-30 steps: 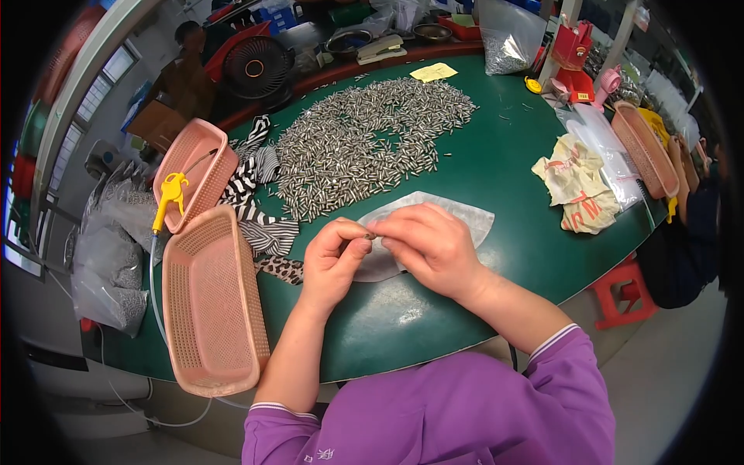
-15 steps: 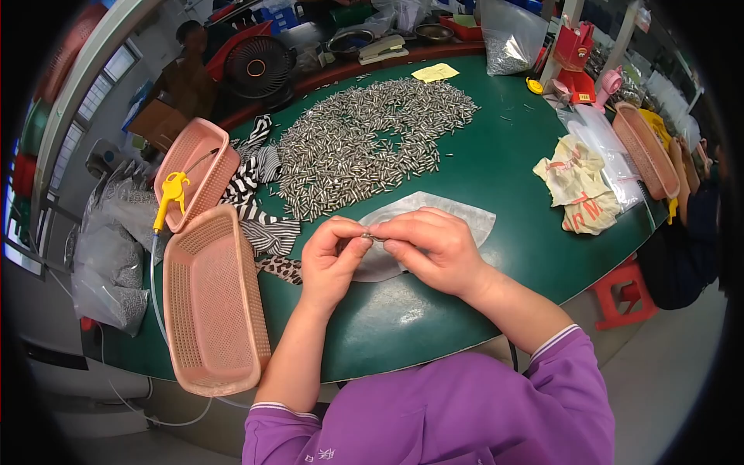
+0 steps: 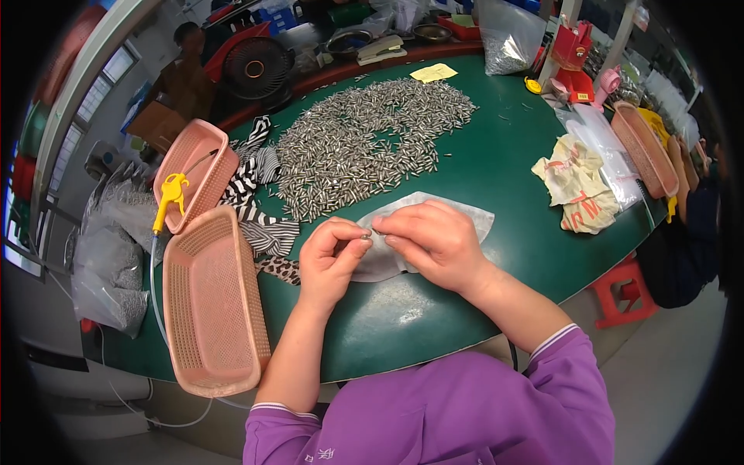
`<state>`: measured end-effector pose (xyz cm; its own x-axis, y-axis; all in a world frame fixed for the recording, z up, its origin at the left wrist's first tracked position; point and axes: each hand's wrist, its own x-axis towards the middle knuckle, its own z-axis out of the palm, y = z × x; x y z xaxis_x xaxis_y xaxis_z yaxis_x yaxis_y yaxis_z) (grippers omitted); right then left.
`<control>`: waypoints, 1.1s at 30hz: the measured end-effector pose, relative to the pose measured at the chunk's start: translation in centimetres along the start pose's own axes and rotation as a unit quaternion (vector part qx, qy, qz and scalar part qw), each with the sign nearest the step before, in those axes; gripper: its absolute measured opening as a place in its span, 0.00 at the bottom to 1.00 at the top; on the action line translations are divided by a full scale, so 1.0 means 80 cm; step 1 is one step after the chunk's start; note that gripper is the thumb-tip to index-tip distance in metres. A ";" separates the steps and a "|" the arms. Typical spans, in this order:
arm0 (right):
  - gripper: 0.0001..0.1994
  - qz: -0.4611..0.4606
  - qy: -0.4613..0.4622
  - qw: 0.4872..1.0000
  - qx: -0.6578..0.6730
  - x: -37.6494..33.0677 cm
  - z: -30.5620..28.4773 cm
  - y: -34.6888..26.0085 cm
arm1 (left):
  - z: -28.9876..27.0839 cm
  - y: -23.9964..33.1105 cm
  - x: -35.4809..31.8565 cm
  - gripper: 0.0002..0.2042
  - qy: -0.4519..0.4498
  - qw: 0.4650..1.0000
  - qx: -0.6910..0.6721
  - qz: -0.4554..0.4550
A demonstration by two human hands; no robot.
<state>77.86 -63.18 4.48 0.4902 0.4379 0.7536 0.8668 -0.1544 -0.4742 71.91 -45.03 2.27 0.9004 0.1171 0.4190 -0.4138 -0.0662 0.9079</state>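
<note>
- Head view: the left hand (image 3: pixel 332 260) sits just left of the frame's centre, fingers curled in, thumb and forefinger pinched on a small metal piece (image 3: pixel 366 232) at its tips.
- The right hand (image 3: pixel 434 240) is just right of centre, fingers bent and closed toward the same small metal piece, so the two hands meet fingertip to fingertip; how much of the piece each hand grips is too small to tell.
- Both hands hover over a grey cloth (image 3: pixel 473 217) that lies flat on the green table (image 3: pixel 496 163) at the centre of the frame.
- Above the hands, in the upper middle, a wide heap of small metal pins (image 3: pixel 364 143) spreads over the table.
- At lower left an empty pink basket (image 3: pixel 213 302) rests on the table's edge; a second pink basket (image 3: pixel 194 178) lies above it with a yellow air gun (image 3: pixel 169 198) in it.
- A black-and-white striped cloth (image 3: pixel 260 213) lies between the baskets and the pins.
- At right, a crumpled cream rag (image 3: pixel 577 182) lies near a third pink basket (image 3: pixel 643 147).
</note>
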 end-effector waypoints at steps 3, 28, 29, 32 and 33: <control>0.12 -0.014 -0.007 1.000 0.012 0.000 0.001 -0.002 | 0.001 0.000 0.001 0.04 0.000 1.000 -0.013 0.004; 0.10 0.189 -0.093 0.963 -0.166 0.005 0.024 0.074 | 0.009 -0.004 0.002 0.10 0.059 0.957 -0.224 -0.173; 0.10 0.178 -0.115 0.959 -0.186 0.009 0.027 0.082 | 0.009 -0.005 0.001 0.10 0.055 0.957 -0.228 -0.169; 0.08 0.151 -0.141 0.953 -0.223 0.023 0.036 0.097 | 0.009 -0.008 -0.001 0.09 0.072 0.934 -0.254 -0.242; 0.08 0.144 -0.139 0.953 -0.229 0.024 0.039 0.102 | 0.009 -0.009 -0.001 0.09 0.068 0.935 -0.257 -0.236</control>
<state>85.57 -60.82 0.64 0.7252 0.5267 0.4435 0.6807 -0.6452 -0.3469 72.19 -45.71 1.60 0.9880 0.1406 -0.0639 -0.0161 0.5055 0.8627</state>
